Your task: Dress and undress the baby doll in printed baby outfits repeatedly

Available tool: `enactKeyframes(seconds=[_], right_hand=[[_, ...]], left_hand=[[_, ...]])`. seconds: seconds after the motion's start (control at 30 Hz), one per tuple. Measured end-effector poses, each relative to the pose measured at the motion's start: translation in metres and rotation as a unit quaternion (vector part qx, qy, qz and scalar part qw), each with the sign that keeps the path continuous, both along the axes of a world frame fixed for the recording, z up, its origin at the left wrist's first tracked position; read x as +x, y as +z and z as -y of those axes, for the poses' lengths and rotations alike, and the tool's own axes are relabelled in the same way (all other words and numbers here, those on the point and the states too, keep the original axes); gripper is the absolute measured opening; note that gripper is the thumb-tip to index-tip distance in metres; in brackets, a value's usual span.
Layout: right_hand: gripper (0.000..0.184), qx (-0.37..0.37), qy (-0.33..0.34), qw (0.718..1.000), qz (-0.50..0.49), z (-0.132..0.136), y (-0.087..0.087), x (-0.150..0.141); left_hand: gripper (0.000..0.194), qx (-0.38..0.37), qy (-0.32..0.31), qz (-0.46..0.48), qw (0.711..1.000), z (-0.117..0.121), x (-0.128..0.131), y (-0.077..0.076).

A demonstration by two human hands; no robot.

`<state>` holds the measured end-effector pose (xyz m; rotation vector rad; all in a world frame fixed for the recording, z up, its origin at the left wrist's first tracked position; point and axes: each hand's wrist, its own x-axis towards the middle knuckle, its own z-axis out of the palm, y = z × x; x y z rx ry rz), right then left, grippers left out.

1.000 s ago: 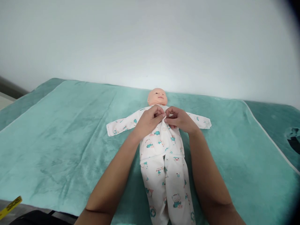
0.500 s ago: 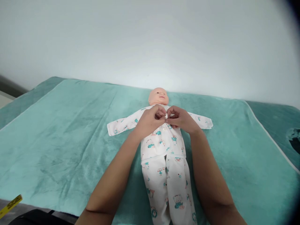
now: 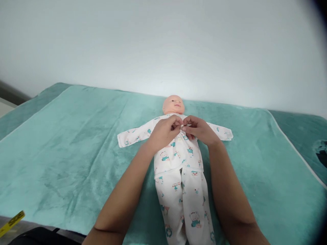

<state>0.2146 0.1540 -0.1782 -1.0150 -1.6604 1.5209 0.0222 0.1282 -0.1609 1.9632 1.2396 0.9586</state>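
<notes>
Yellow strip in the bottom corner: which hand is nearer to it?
The left hand. It is at the shirt, up and right of the yellow strip; the right hand is just beyond, farther right.

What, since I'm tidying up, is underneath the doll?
A green blanket shows on both sides of the doll and seems to run beneath it. The stretch directly under it is covered, so anything flat there cannot be seen.
</notes>
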Motion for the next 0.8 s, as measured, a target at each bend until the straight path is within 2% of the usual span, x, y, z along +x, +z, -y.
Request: enactKeyframes(seconds=[0.17, 0.4, 0.6, 0.7, 0.8], right_hand=[[0.023, -0.007, 0.001, 1.0, 0.001, 0.0, 0.001, 0.001], [0.023, -0.019, 0.017, 1.0, -0.006, -0.001, 0.0, 0.003], [0.023, -0.015, 0.017, 1.0, -0.014, -0.004, -0.004, 0.003], [0.025, -0.009, 0.003, 1.0, 0.001, -0.003, -0.002, 0.001], [0.026, -0.003, -0.001, 1.0, 0.027, 0.0, 0.004, 0.0]], left_hand=[[0.015, -0.018, 0.026, 0.051, 0.998, 0.0, 0.005, -0.003], [0.013, -0.106, 0.024, 0.157, 0.982, -0.002, 0.007, -0.004], [0.019, -0.126, -0.018, 0.067, 0.99, -0.001, -0.008, 0.01], [0.024, -0.089, -0.014, -0.005, 0.996, -0.001, -0.016, 0.015], [0.026, -0.057, -0.039, -0.071, 0.995, 0.001, -0.022, 0.02]])
